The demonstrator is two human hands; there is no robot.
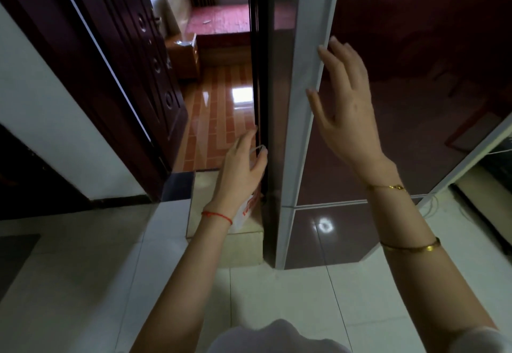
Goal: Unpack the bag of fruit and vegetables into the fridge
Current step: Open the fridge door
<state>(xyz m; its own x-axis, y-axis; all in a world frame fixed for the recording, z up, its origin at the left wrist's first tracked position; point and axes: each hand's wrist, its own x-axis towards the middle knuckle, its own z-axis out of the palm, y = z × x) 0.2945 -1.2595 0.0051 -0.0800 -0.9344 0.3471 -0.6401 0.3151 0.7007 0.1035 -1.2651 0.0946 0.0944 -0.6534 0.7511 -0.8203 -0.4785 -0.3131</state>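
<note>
I see a fridge door (388, 136) in glossy maroon with a pale grey edge strip (302, 119). The plastic bag (246, 211) is white with red lettering. My left wrist wears a red string (217, 215), my right a gold chain (388, 187) and gold bangle (410, 246). Floor tiles (277, 297) are white; the far floor (219, 119) is striped red-brown and cream.

Most of the plastic bag (245, 211) is hidden behind the left hand (243, 171) and wrist at the frame's centre; only a white patch with unreadable red print is seen, and its contents cannot be told. The fridge (346, 186) is cut off by the top and right edges, and its interior is not shown. The right hand (342, 103) is slightly blurred.
</note>
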